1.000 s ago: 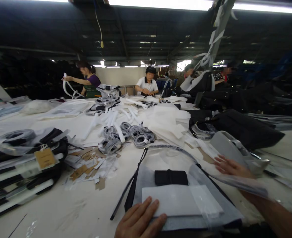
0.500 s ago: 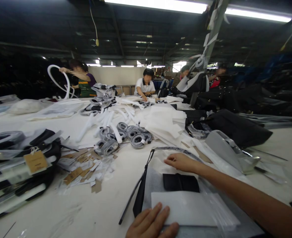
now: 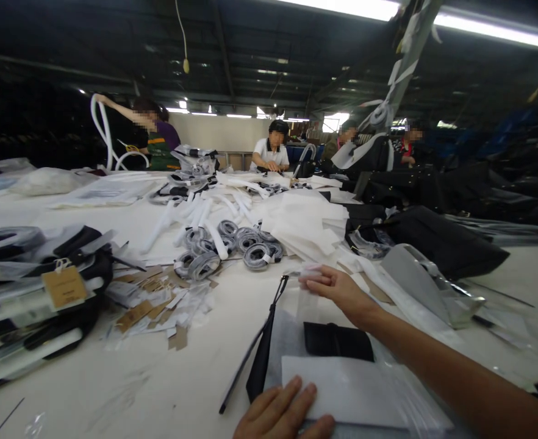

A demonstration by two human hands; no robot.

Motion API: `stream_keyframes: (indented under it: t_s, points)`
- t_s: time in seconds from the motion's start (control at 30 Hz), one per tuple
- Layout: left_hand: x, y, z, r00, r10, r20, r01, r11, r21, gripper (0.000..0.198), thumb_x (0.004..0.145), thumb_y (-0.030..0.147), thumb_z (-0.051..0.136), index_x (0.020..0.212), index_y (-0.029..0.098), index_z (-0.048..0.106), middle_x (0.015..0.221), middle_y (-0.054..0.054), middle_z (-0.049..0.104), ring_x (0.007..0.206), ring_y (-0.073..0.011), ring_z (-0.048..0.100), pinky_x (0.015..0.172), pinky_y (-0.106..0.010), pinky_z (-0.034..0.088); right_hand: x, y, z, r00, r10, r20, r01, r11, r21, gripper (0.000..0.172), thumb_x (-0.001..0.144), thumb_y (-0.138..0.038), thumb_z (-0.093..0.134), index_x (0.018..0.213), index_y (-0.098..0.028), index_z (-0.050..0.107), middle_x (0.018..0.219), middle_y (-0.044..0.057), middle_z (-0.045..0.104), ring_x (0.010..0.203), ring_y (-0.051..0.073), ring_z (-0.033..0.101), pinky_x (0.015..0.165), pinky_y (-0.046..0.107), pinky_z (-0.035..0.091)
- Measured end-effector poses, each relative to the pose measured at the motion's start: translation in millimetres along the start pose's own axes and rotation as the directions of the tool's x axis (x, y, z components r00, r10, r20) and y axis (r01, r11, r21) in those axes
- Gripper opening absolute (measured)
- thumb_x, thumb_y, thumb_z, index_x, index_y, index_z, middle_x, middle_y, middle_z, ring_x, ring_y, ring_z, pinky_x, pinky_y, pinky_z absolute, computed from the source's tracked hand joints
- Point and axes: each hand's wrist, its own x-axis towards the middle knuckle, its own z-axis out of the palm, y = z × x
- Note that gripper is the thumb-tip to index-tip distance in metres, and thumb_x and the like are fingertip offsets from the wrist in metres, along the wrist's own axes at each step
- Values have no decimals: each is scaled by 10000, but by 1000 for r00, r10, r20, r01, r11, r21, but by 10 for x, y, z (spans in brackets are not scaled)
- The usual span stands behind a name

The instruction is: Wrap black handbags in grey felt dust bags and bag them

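My left hand (image 3: 283, 411) lies with its fingers spread on a white sheet (image 3: 342, 390), near the bottom edge of the view. Further up, my right hand (image 3: 340, 292) pinches clear plastic film (image 3: 306, 305), which hangs down from the fingertips. Between the two hands a small black flat piece with a band across it (image 3: 340, 341) rests on a bag wrapped in grey translucent material (image 3: 282, 335). A black strap end (image 3: 260, 360) sticks out at the bag's left side. The wrapped bag's lower part is hidden by the white sheet and my left hand.
Paper tags (image 3: 152, 311) and coiled wrapped straps (image 3: 255, 255) lie ahead to the left. Wrapped bags (image 3: 35, 305) are stacked at the left. A black bag (image 3: 447, 241) and a clear plastic-wrapped piece (image 3: 424, 286) lie right. Several co-workers stand beyond the table.
My right hand has opened its grip shape slightly and now has clear film at its fingertips. A co-worker at the far left has raised an arm with a white tube.
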Motion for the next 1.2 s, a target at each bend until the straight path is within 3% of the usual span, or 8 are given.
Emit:
stream_keyframes:
  t_s: [0.1,0.2,0.3,0.47,0.53,0.67,1.07,1.2]
  points:
    - [59,-25,-40,1000,-5,-16,5,1000,-13,269,1031,281,498,1140,400,714,1152,77,732,1041,-116,712,870,-184,567,-332,-220,-8,995,-103,19,104,991,-84,409,848,-463,704,1176,-219,712,1131,83,749,1102,264,683,1044,443,484]
    - [96,-32,-61,999,-13,-43,11,999,-50,247,1017,269,527,1116,378,725,1132,63,742,1038,-121,715,873,-187,564,-715,-410,-62,948,-100,304,189,940,-283,312,894,-479,664,1107,-277,770,1110,56,757,1116,280,671,1037,413,485]
    - [86,-21,-57,998,-32,-46,27,993,-114,293,1031,227,466,1067,303,747,1118,27,750,1089,-146,698,906,-217,558,-922,-493,-167,837,-20,546,171,959,-227,483,879,-644,604,1143,-272,763,1107,76,754,1084,298,678,973,394,519]
    - [36,-6,-54,1000,-31,2,31,988,-151,344,1030,166,395,1144,218,716,1145,-27,743,1164,-194,663,899,-254,567,-869,-329,-113,965,-38,258,130,928,-349,332,927,-512,598,1000,-230,757,995,64,746,925,231,685,829,323,534]
    - [17,-1,-52,999,-22,32,27,986,-164,342,1034,176,391,1175,222,699,1176,-35,732,1173,-197,658,893,-263,570,-867,-226,19,957,-70,282,206,848,-489,226,849,-398,723,998,-228,731,994,50,724,918,227,656,829,323,514]
    - [-40,27,-22,999,-41,20,44,983,-180,281,1022,196,446,1011,204,727,1182,-54,727,1225,-205,625,947,-288,549,-914,-55,241,924,-112,366,332,713,-617,442,693,-381,868,1061,-216,688,1056,64,680,983,263,615,863,361,496]
    - [30,29,-46,997,-71,21,73,980,-185,292,1021,193,446,978,216,734,1177,-41,730,1185,-188,648,942,-272,545,-776,-11,165,900,-140,413,376,728,-573,142,913,-336,675,962,-313,806,1074,7,757,982,205,686,898,320,518]
    - [52,19,-74,994,-104,27,107,976,-191,303,1012,178,475,1209,267,687,1015,-4,770,962,-133,723,932,-258,550,-691,-119,166,912,-202,356,383,726,-571,184,942,-340,623,957,-306,802,1146,16,733,1064,215,659,956,333,496]
